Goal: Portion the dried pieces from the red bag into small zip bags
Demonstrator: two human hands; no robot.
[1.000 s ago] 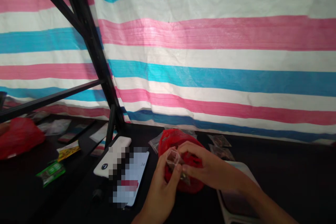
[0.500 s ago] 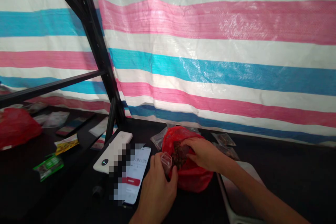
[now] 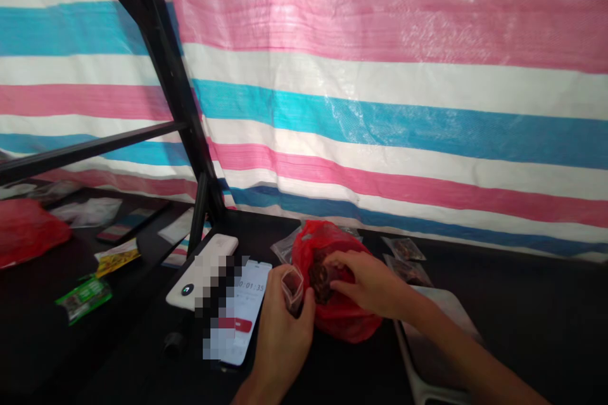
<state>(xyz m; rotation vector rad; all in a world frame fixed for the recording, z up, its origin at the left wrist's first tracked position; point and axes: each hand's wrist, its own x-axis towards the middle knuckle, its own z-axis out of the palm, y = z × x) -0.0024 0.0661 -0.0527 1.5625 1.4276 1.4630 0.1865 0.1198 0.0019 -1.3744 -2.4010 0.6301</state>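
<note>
Well, left grip [image 3: 285,329] holds pouch [image 3: 291,285]; right grip [image 3: 368,280] (hold unclear) inside red bag's rim [image 3: 306,245].

Room right, clutter left
Well right of the right hand [image 3: 363,281], the black table [image 3: 536,304] lies open; phone [image 3: 247,310] and white device [image 3: 216,252] hem in the left hand [image 3: 285,319] on one side, red bag [image 3: 349,323] on the other; a slanting black post [image 3: 166,69] bars the far left.
</note>
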